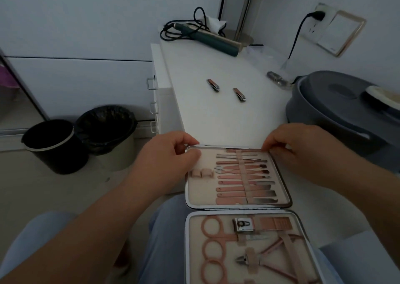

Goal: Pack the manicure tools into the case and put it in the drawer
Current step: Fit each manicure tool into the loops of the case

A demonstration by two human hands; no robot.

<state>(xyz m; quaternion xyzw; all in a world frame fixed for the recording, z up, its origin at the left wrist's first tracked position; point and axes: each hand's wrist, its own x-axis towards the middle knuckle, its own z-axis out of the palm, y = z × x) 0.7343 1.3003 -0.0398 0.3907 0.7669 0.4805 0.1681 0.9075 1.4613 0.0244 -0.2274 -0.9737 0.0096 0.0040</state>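
— Nearest me lies the open case (238, 208); my left hand (171, 160) and right hand (303, 151) pinch its far corners.
— Leave it open: two nail clippers (213, 85) lie beyond it on the worktop (216, 121), and their loops (201, 173) stand empty.

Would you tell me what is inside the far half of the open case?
Rose-gold tools strapped in a row, two empty loops at left; both hands cover its far corners.
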